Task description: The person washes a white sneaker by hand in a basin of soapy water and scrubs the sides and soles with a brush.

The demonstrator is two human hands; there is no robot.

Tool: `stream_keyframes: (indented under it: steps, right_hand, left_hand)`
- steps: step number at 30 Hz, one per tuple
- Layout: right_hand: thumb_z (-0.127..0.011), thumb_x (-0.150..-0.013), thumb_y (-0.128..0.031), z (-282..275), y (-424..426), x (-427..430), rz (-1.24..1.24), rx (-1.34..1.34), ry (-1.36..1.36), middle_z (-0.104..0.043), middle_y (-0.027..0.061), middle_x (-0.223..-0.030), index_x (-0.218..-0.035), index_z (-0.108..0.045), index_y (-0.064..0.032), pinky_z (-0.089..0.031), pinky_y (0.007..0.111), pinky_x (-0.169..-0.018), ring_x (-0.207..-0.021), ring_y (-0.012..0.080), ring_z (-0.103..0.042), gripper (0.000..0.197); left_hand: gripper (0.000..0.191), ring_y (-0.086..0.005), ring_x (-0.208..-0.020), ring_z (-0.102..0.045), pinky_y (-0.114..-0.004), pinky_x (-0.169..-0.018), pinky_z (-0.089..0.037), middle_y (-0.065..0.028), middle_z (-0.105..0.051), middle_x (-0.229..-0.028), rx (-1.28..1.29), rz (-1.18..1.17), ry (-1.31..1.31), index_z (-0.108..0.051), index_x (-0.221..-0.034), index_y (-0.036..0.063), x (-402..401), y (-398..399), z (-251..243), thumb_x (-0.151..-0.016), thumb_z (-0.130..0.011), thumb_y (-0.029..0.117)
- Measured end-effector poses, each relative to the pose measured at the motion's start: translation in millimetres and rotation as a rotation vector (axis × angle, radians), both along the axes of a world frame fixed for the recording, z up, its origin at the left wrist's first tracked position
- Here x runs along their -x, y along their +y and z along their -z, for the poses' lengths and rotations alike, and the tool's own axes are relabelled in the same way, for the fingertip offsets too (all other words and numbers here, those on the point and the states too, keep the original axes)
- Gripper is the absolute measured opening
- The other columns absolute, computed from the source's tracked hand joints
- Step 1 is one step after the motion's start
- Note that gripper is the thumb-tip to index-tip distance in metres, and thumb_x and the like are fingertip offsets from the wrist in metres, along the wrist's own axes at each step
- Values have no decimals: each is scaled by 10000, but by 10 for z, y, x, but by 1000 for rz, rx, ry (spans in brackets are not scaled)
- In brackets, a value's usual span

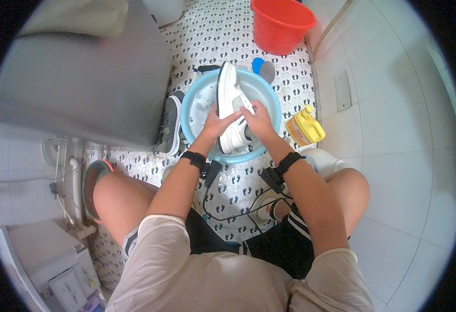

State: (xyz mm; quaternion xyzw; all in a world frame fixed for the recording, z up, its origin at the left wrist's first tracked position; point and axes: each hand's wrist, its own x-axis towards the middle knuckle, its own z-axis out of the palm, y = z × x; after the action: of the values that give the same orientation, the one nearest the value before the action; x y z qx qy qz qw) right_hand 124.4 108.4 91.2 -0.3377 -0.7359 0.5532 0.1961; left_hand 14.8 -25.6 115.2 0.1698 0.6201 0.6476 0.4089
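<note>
A white sneaker point(230, 93) with a dark-edged sole is held on its side over a light blue plastic basin point(188, 134). My left hand point(217, 124) grips it from the sole side, thumb across the upper. On the other side, my right hand point(260, 121) has its fingers and thumb on the shoe near the laces or tongue. Soapy water point(201, 107) with suds fills the basin below. The fingers under the shoe are hidden. Both wrists wear black straps with cabled devices.
A dark grey sneaker point(170, 124) leans left of the basin. Blue and grey insoles point(267, 71) lie behind it. A yellow pump bottle point(305, 126) stands at right, a red bucket point(280, 29) farther back. A grey appliance-like block point(83, 85) bounds the left, a tiled wall point(391, 128) the right.
</note>
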Motion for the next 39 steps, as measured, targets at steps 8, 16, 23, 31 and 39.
stream_keyframes:
  steps: [8, 16, 23, 31, 39]
  right_hand:
    - [-591, -979, -306, -457, 510, -369, -29, 430, -61, -683, 79, -1078, -1202, -634, -36, -556, 349, -802, -930, 192, -680, 353]
    - [-545, -991, -245, -452, 678, -617, 317, 534, 13, -653, 96, -1104, -1203, -602, -43, -560, 348, -816, -946, 209, -678, 299]
    - [-585, -959, -256, -14, 709, -1026, 472, 512, -112, -639, 70, -1010, -1122, -601, -38, -508, 258, -669, -765, 156, -617, 273]
    - [-619, -913, -226, 1390, 815, -1910, 300, 222, -390, -562, 45, -917, -1125, -571, -132, -485, 461, -752, -882, 208, -589, 237]
    - [-702, -818, -351, 1419, 464, -1512, 335, 292, -739, -706, 204, -890, -1047, -634, 92, -554, 420, -764, -913, 315, -687, 503]
  left_hand:
    - [700, -234, -1050, -671, -361, -888, -558, -176, -655, -1210, 144, 43, 132, -518, -1338, -48, -149, 109, 92, -800, -843, 261]
    - [658, -230, -1015, -683, -356, -865, -567, -175, -664, -1191, 47, 106, 93, -522, -1326, -56, -204, 246, 79, -809, -836, 202]
    - [723, -217, -1083, -649, -331, -908, -535, -152, -656, -1209, 103, 149, 36, -503, -1362, -27, -208, 227, 57, -784, -849, 234]
    - [687, -221, -1074, -654, -332, -896, -542, -160, -638, -1237, 59, 137, 37, -495, -1356, -41, -292, 307, 27, -807, -831, 198]
    - [679, -219, -1040, -665, -338, -896, -543, -160, -658, -1198, 177, 160, 141, -506, -1340, -60, -98, 155, 196, -810, -831, 214]
